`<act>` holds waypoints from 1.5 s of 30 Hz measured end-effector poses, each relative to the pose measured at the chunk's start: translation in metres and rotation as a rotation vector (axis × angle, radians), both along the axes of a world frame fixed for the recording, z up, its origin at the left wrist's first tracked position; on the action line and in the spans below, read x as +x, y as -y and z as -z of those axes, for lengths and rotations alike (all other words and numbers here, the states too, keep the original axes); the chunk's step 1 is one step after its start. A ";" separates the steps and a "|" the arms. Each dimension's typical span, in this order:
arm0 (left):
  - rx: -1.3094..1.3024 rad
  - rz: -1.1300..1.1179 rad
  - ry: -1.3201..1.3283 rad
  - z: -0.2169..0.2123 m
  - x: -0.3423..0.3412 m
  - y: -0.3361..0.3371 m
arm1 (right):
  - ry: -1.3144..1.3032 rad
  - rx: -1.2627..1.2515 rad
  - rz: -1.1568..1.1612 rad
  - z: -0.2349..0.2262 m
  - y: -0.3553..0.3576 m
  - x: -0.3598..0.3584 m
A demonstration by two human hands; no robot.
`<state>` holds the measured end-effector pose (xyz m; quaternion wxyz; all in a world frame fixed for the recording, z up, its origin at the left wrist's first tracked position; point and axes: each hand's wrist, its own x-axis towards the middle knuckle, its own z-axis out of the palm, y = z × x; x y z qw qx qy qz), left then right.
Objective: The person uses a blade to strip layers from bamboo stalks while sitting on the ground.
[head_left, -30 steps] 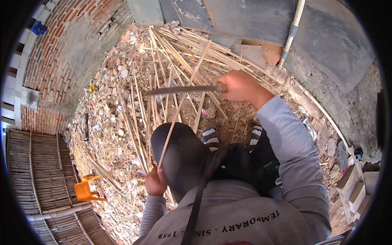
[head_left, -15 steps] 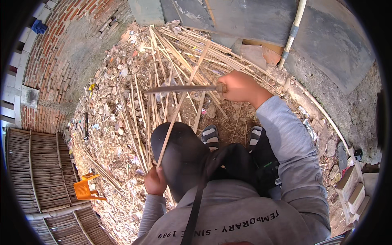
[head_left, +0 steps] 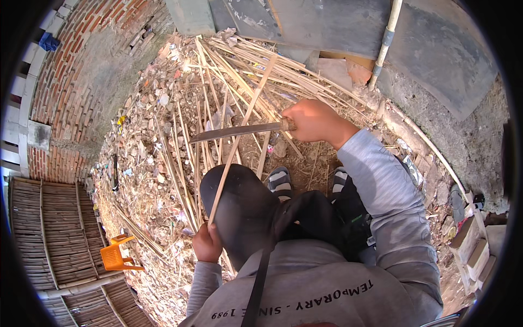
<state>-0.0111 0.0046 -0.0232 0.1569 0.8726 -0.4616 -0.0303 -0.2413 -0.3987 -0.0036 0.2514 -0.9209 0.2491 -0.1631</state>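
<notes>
Probably light, springy and splintery, the bamboo strip runs from lower left of centre to upper centre, best held low, where my left hand grips it, right hand clenched on the knife mid-frame.

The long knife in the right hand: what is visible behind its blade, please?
Behind the long knife, pale strips lie on littered ground. The ground and strip parts directly covered by the blade cannot be seen.
</notes>
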 end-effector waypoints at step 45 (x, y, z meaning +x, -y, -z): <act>-0.033 -0.028 -0.017 0.002 -0.002 0.005 | 0.000 0.246 -0.021 -0.003 0.006 -0.006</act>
